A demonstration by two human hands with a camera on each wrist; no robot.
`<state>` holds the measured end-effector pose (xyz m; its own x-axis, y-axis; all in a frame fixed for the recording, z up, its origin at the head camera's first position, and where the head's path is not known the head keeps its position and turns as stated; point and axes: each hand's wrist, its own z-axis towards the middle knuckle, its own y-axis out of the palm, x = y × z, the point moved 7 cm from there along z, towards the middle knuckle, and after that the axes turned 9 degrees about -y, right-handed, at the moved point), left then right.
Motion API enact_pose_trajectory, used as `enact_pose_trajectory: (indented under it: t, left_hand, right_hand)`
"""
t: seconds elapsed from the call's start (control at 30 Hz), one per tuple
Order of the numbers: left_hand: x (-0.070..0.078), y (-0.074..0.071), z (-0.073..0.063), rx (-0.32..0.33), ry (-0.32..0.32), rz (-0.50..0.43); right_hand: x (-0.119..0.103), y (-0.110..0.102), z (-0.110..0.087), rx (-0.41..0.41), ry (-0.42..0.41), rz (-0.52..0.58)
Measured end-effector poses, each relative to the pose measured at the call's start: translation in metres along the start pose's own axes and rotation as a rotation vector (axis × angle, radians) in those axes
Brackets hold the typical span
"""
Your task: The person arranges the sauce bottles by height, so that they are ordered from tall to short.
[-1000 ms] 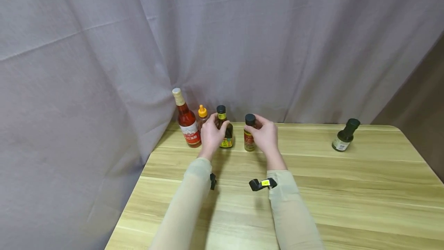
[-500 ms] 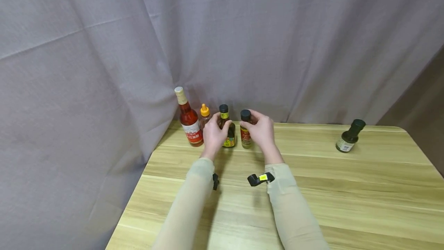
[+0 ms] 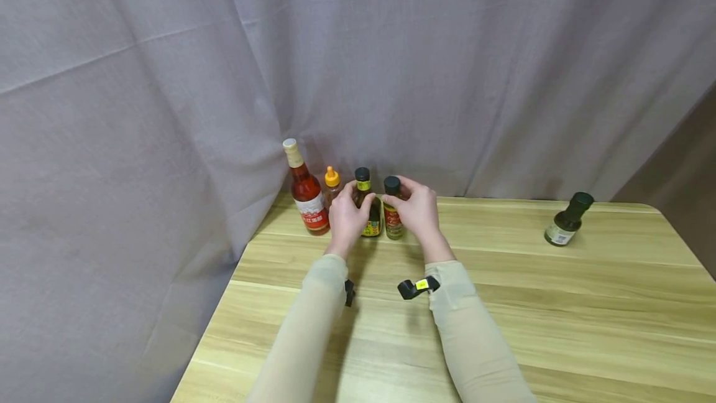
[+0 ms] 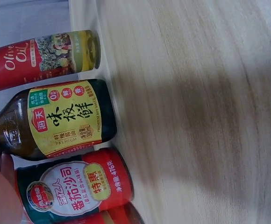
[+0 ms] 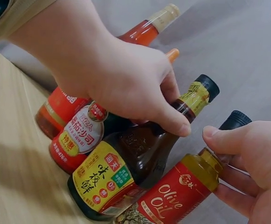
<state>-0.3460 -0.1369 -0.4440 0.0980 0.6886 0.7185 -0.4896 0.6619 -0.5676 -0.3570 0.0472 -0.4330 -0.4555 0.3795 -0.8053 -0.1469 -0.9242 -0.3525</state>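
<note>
My left hand grips the neck of a dark soy sauce bottle with a yellow label and black cap. Beside it my right hand pinches the upper part of an olive oil bottle, red-labelled with a black cap. Both bottles stand upright, close side by side at the back of the table. Left of the soy sauce is a ketchup squeeze bottle with an orange tip, partly behind my left hand in the head view. Leftmost stands a tall red vinegar-type bottle with a cream cap.
A small dark bottle with a black cap and white label stands far right on the wooden table. A grey curtain hangs directly behind the table's back edge and along its left side.
The right hand has brought the olive oil bottle leftward, up close to the soy sauce bottle. My left hand keeps its hold on the soy sauce. The view has shifted slightly.
</note>
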Motion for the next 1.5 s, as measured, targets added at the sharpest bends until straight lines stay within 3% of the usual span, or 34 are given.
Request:
enact_pose_trajectory:
  t: [0.37,0.57,0.97,1.5]
  left_hand:
    - [-0.002,-0.001,-0.003,-0.015,-0.014,0.009]
    - [-0.002,-0.001,-0.002,-0.008,-0.009,0.012]
    - [-0.003,0.0,-0.003,-0.008,-0.011,0.023]
    - [-0.002,0.0,-0.001,-0.004,-0.002,0.023]
  right_hand:
    - [0.011,0.003,-0.002,-0.007,-0.031,0.003]
    - [0.017,0.005,-0.003,-0.023,-0.008,0.037]
    - [0.028,0.009,-0.01,0.0,0.032,0.097]
    - [0.032,0.013,-0.014,0.059,-0.02,0.165]
